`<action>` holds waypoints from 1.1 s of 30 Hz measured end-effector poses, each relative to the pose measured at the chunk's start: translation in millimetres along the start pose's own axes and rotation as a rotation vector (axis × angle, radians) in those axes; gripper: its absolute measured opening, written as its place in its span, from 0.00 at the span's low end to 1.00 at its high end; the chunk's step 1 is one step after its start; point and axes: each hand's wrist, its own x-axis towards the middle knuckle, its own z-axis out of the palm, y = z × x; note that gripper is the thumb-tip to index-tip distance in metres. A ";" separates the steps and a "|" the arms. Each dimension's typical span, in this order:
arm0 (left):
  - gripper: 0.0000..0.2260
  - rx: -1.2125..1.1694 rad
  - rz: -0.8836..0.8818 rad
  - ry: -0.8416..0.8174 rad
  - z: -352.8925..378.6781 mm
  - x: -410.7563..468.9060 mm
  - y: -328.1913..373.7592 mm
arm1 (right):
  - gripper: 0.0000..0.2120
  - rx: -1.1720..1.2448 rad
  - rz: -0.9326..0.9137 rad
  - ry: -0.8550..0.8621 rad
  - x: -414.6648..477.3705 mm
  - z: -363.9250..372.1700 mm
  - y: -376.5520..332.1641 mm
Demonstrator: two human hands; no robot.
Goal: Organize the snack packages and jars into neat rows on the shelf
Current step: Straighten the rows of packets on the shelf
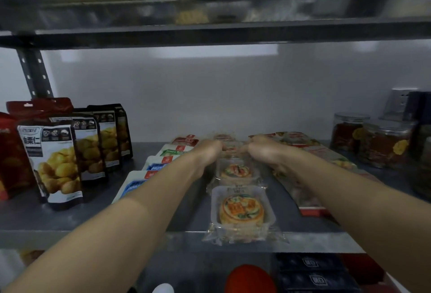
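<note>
Mid-row step: both grips, left hand and right hand, curled onto clear-wrapped round pastry pack toward grey metal shelf back edge. Next: square it with nearer packs.

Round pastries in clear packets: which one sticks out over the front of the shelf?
The nearest clear-wrapped round pastry: its wrapper overhangs the grey metal shelf edge. The next one back lies fully on the shelf.
</note>
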 end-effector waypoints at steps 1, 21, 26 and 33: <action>0.08 0.043 0.017 0.035 -3.9 2.3 1.1 | 0.11 0.012 0.000 0.009 1.7 -0.7 -0.7; 0.11 -0.031 -0.019 0.105 -17.7 106.0 8.9 | 0.14 -0.034 0.081 0.036 96.1 13.9 -14.6; 0.12 -0.005 -0.006 0.059 -12.0 111.4 8.9 | 0.15 -0.053 0.069 0.071 99.6 10.2 -10.3; 0.18 -0.004 0.005 0.093 -26.0 111.0 9.4 | 0.19 -0.131 0.021 0.074 100.4 7.6 -9.1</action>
